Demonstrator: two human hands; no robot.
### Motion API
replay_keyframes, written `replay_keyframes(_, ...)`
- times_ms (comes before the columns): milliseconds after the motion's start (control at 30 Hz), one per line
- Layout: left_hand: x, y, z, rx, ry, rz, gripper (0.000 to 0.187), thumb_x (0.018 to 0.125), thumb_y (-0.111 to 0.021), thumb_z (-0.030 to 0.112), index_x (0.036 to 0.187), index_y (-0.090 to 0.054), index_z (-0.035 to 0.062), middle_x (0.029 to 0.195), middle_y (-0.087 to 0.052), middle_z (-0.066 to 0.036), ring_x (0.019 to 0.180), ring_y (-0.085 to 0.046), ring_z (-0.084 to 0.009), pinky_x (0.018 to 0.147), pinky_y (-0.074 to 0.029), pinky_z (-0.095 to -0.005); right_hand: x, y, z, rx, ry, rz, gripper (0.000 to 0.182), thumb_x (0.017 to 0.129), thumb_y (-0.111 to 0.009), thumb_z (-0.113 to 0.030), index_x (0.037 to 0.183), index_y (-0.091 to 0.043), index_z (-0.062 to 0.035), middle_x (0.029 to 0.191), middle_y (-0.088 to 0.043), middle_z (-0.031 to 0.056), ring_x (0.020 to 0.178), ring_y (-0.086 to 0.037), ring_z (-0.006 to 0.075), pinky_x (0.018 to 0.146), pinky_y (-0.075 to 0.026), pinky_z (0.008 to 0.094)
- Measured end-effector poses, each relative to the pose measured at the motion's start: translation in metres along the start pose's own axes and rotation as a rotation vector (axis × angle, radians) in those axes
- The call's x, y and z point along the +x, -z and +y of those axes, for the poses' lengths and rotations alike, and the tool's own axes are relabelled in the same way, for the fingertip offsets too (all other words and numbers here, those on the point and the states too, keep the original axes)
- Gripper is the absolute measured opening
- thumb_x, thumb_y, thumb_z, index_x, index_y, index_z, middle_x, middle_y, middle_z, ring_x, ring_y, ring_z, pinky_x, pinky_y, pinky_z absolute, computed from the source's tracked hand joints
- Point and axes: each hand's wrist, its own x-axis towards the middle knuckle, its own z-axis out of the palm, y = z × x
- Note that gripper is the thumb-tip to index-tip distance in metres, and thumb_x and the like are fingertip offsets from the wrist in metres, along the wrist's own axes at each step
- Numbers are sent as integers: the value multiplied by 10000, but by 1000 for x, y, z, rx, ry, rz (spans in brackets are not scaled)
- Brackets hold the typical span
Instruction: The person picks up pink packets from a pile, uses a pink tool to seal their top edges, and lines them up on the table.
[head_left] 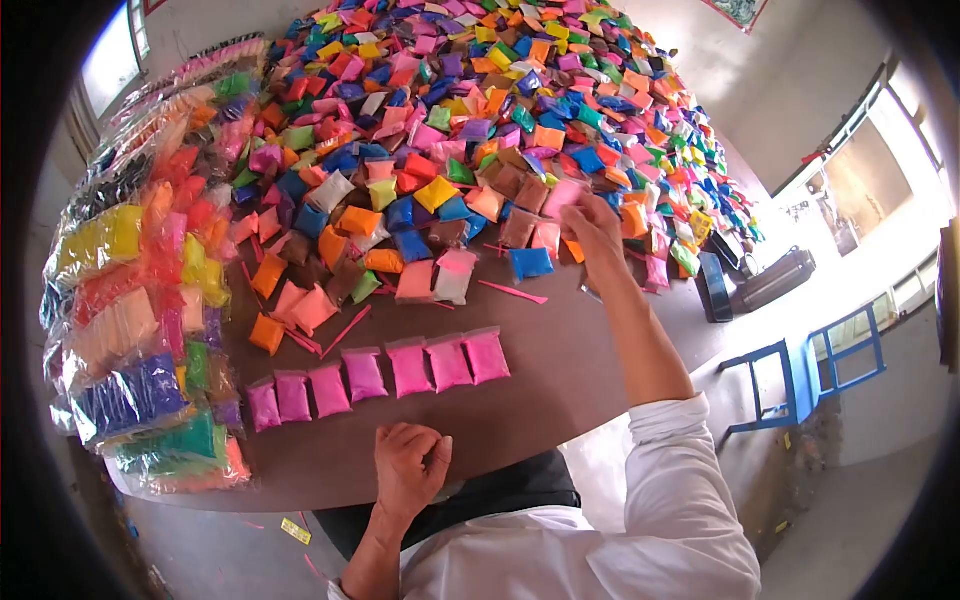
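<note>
My right hand (pixel 597 230) reaches out to the near edge of a big heap of coloured packets (pixel 440 140). A light pink packet (pixel 565 197) is pinched between its thumb and fingers. My left hand (pixel 410 462) rests at the front of the table, fingers curled into a loose fist, with nothing visible in it. Just beyond that fist, several bright pink packets (pixel 410 368) lie side by side in a slanting row. A blue packet (pixel 531 263) and a pink plastic stick (pixel 513 292) lie near my right hand.
Clear bags of sorted packets (pixel 150 310) are stacked along the left side of the brown table (pixel 440 440). A black case (pixel 772 282) sits at the right edge. On the floor to the right is a blue stool (pixel 795 380).
</note>
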Motion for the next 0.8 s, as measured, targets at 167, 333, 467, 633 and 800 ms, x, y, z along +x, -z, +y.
replay_keyframes(167,0,-2,-1,16,11,-1,127,799,-718,109,713,-632,71,747,-653,-35,725,-597,-249,735,-406,-390,88,0,24,-298,211,36,255,910,-611,-194,1089,-675,-26,879,-670,77,808,-626,175,714,-482,309)
replay_keyframes(333,6,-3,6,57,45,-25,110,770,-705,77,700,-622,57,733,-646,-57,707,-592,-269,740,-413,-385,171,-4,50,-570,235,74,257,868,-562,-130,1049,-702,-14,981,-700,173,952,-681,295,809,-526,378)
replay_keyframes(467,8,-7,7,108,52,2,119,752,-705,66,677,-612,59,722,-643,-52,694,-585,-261,732,-413,-386,204,-12,54,-882,156,-294,249,856,-548,-104,1015,-694,19,1040,-690,209,993,-671,351,863,-532,419)
replay_keyframes(633,10,-10,8,138,91,-10,110,733,-696,42,670,-608,61,713,-641,-48,681,-579,-250,717,-412,-384,235,-28,100,-734,164,-260,222,890,-514,-180,953,-652,-18,875,-658,122,811,-620,246,677,-484,406)
replay_keyframes(800,12,-12,10,162,87,-5,118,730,-699,43,670,-599,63,693,-628,-48,667,-573,-252,713,-411,-382,189,-28,51,30,-291,21,186,873,-699,-217,1007,-690,-88,795,-626,-21,592,-542,53,519,-413,196)
